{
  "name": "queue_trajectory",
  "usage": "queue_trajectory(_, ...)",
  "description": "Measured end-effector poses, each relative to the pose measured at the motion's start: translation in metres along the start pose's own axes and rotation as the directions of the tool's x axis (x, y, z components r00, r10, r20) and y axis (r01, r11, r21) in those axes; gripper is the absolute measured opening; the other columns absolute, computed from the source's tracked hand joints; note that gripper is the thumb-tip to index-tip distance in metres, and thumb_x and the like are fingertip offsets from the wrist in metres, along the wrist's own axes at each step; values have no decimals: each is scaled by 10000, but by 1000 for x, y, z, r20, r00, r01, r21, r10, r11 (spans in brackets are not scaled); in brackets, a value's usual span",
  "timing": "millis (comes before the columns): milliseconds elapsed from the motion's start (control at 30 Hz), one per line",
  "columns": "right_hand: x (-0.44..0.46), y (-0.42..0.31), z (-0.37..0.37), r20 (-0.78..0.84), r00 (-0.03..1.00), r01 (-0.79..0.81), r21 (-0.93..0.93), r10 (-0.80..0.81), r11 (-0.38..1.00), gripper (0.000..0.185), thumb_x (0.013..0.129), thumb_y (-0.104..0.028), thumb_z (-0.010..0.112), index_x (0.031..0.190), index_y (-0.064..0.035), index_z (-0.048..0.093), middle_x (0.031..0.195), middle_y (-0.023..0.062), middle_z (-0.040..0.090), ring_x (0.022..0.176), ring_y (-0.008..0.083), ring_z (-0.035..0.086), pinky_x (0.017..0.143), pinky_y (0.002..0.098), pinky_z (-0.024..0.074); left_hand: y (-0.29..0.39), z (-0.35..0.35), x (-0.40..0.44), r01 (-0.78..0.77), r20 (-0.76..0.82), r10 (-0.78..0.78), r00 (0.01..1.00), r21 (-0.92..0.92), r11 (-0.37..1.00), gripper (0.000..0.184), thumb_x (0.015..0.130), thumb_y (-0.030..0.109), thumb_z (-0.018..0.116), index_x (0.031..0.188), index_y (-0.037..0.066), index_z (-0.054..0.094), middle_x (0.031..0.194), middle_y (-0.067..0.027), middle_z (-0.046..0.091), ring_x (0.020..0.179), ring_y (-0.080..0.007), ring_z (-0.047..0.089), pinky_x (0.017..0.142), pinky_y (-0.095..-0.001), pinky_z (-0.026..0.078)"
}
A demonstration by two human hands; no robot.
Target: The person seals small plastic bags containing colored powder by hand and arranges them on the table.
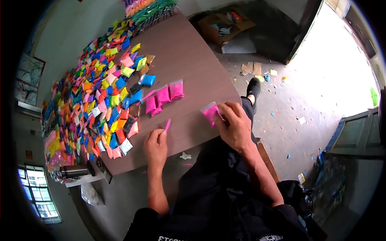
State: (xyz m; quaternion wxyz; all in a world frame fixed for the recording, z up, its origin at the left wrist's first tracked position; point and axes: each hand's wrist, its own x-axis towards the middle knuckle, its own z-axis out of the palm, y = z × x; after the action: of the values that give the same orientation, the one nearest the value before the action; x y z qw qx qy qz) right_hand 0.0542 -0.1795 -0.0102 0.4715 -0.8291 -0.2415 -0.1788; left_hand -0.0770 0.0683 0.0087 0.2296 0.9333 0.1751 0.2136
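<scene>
Between the thumb and fingers of my left hand (pixel 156 145) a thin pink stick (pixel 167 125) points up, over the brown table's near edge. My right hand (pixel 232 123) grips a small clear bag of pink material (pixel 209 114) at its right side, near the table's right edge. Further back, between the hands, several filled pink bags (pixel 163 96) lie in a row. Another pink tool (pixel 148 95) rests at the left of that row, beside a blue packet (pixel 148 80).
A large heap of colourful packets (pixel 104 92) covers the left of the table (pixel 197 68). A metal cup (pixel 74 172) and a phone-like dark object (pixel 104 170) are at the near left corner. An open cardboard box (pixel 217 30) and scattered scraps lie on the floor (pixel 277 120).
</scene>
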Motion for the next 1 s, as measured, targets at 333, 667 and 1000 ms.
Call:
queue_trajectory(333, -20, 8, 4, 87, 980, 186, -93, -178, 978, 396, 745, -190, 833, 1131, -177, 745, 1204, 29, 671, 1068, 246, 644, 877, 386, 473, 88, 53, 29, -158, 111, 205, 972, -334, 929, 75, 961, 84, 688, 1003, 32, 721, 889, -158, 715, 805, -360, 699, 711, -432, 550)
queue_trajectory(667, -24, 11, 6, 45, 982, 184, -65, -181, 981, 369, 755, -161, 829, 1116, -181, 752, 1207, 24, 668, 1022, 222, 652, 864, 371, 478, 68, 74, 48, -102, 124, 140, 982, -271, 957, 57, 944, 56, 694, 925, 2, 688, 864, -171, 705, 744, -355, 678, 667, -429, 532)
queue_trajectory(1000, -30, 10, 4, 14, 986, 169, -55, -168, 984, 373, 751, -157, 835, 1114, -177, 749, 1211, 31, 669, 1014, 230, 650, 868, 367, 480, 73, 69, 24, -135, 152, 183, 971, -280, 951, 68, 942, 86, 714, 917, 28, 689, 846, -143, 706, 746, -344, 683, 661, -424, 532)
